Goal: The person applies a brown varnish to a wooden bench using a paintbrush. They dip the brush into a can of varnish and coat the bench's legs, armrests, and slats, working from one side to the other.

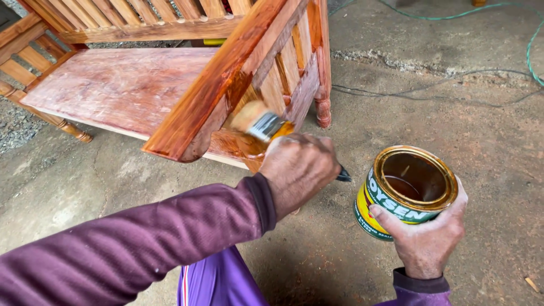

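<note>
1. paintbrush (262,126) was in the left hand (297,170), with its long axis running diagonally from lower right to upper left in the head view.
2. its pale bristle end pointed up and left and lay against the side rail of the wooden bench (122,85), just under the armrest (218,85); the bristles looked blurred.
3. the metal ferrule showed just above the knuckles, and the dark tip of the handle stuck out past the hand toward the lower right.
4. the left hand's fingers were curled shut round the handle, seen from the back of the hand; a purple sleeve (130,243) covered the arm to the wrist.
5. the right hand (428,238) held an open round can (409,188), yellow and green on the outside, upright with a slight tilt, well apart from the bench and just to the right of the brush hand.
6. its thumb pressed the near wall of the can and the other fingers wrapped behind it; dark brown liquid sat low inside.
7. the bench stood on a concrete floor (453,113); its armrest was glossy orange-brown, while the seat looked paler and streaky.
8. a thin cable (430,96) and a green cord (530,51) lay on the floor beyond the can.
</note>
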